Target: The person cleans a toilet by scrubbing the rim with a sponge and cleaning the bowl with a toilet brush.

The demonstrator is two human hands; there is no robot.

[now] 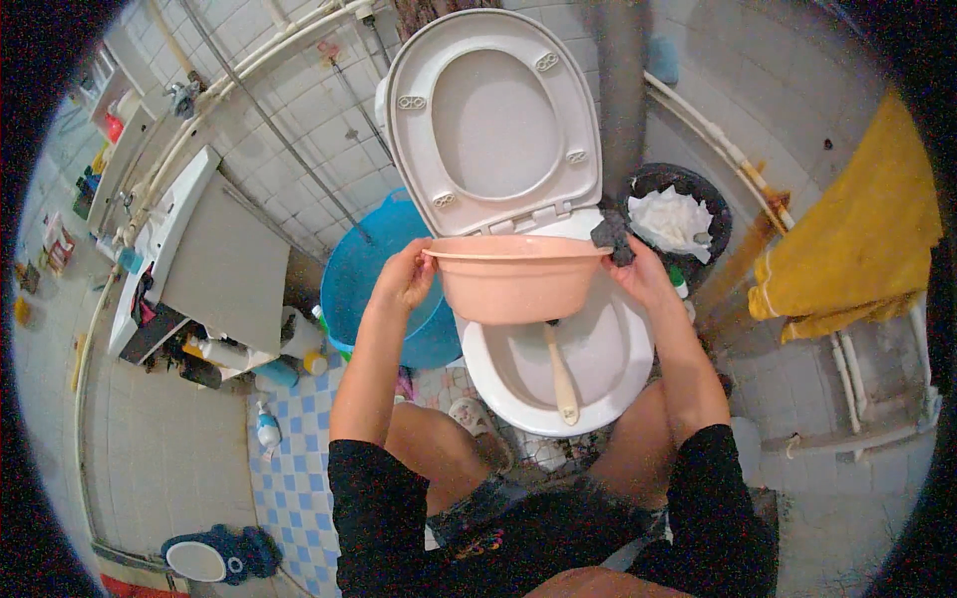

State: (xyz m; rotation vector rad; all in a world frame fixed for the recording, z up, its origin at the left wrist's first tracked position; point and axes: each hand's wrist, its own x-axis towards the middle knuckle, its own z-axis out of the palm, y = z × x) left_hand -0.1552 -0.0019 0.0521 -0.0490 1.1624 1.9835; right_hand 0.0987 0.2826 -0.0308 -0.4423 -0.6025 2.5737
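Between my hands is a peach plastic basin (516, 288), held above the back of the toilet bowl. My left hand (407, 273) grips its left rim. My right hand (639, 273) grips the right rim and also has a dark grey cloth (613, 235) against it. The basin tilts, so its inside is mostly hidden. Below it, a toilet brush with a cream handle (561, 381) rests in the white toilet bowl (493, 374); its head is hidden under the basin. Behind, the toilet's seat and lid (497, 123) stand raised.
A large blue plastic tub (359, 291) stands left of the toilet. To the right is a black waste bin (721, 213) holding crumpled paper. A yellow towel (852, 232) hangs at the right wall. A washbasin cabinet (228, 265) and a pump bottle (267, 430) are on the left.
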